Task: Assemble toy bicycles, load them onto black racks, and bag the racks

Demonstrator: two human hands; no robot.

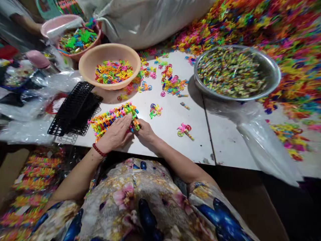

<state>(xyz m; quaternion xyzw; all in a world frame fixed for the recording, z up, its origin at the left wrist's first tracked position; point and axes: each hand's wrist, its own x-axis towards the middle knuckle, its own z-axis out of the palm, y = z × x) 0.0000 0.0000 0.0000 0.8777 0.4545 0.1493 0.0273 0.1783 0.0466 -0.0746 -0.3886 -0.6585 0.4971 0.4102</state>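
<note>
A long block of small bright plastic toys (107, 120), set in tight rows, lies at the table's front edge; whatever holds the rows together is mostly hidden. Across its near side rests my left hand (117, 132), flat, fingers stretched out and together, a red bead bracelet on the wrist. My right hand (145, 131) is closed at the block's right end, thumb and fingers on its edge, and the fingertips are partly hidden. Just beyond lies a loose cluster of toys (155, 110). To the right is a pink and green toy with a striped stick (185, 130).
Black plastic grid racks (75, 107) are stacked at left. A peach bowl (86, 67) of toys stands behind the block, and a metal basin (274, 78) of wrapped pieces at right. A toy heap (288, 40) fills the back right. A plastic bag (265, 144) hangs over the front edge.
</note>
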